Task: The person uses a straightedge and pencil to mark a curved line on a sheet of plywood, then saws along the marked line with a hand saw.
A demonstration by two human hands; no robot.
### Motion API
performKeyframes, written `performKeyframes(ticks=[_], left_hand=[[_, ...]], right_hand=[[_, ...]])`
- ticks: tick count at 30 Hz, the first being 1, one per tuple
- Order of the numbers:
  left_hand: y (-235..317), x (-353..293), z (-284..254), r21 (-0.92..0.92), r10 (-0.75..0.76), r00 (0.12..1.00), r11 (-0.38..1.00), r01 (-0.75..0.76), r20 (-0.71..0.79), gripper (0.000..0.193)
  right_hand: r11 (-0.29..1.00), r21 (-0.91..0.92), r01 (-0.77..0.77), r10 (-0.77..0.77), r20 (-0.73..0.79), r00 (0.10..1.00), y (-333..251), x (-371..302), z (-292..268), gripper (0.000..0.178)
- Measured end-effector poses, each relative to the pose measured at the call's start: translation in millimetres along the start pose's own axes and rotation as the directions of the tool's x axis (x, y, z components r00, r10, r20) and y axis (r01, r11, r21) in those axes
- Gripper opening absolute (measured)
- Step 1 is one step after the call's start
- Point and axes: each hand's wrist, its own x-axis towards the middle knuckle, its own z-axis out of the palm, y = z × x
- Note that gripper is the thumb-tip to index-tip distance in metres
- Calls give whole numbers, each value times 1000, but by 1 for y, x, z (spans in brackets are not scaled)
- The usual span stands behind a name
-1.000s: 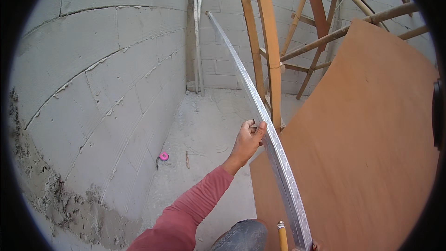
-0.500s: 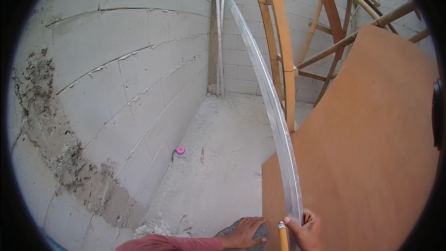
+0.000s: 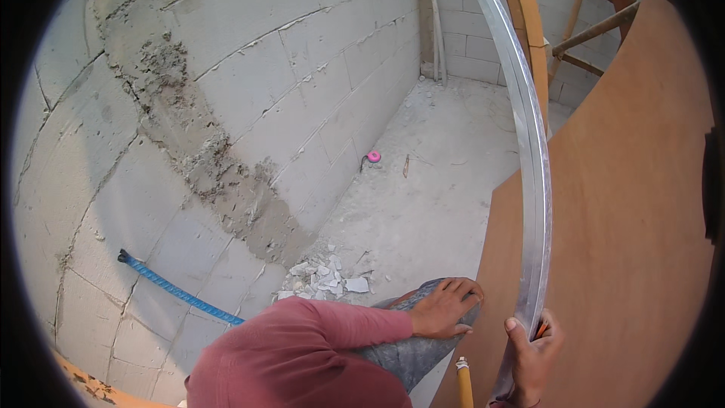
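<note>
My left hand (image 3: 447, 310) lies palm down over my bent knee in grey trousers (image 3: 411, 347), its fingers spread and holding nothing. At the lower right my right hand (image 3: 538, 355) is closed around the near end of a long silver metal profile (image 3: 535, 204), thumb on its left side. A thin orange stick, perhaps a pencil (image 3: 541, 330), pokes out between its fingers. The profile runs away from me beside and over a large brown curved-edged board (image 3: 619, 219). Left of that hand, a yellow rod with a pale, metallic-looking tip (image 3: 464, 384) rises from the bottom edge.
A pale block wall (image 3: 317, 98) with a rough mortar patch (image 3: 204, 151) stands on the left. Broken chunks (image 3: 328, 276) lie at its foot, with a pink tape measure (image 3: 374, 156) farther off. A blue ribbed tube (image 3: 181, 295) is at lower left. Wooden framing (image 3: 529, 7) stands behind the board.
My view has swung left and downward, so the scene sits farther right and higher. The blue tube and more of my left sleeve now show. Both hands keep their places.
</note>
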Motion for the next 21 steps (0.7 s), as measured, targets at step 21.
performKeyframes(ticks=[21], left_hand=[[-29,13,-294,-772,-780,623,361,523,58,70]], right_hand=[[969,-244,-29,23,-29,999,-188,67,92,54]])
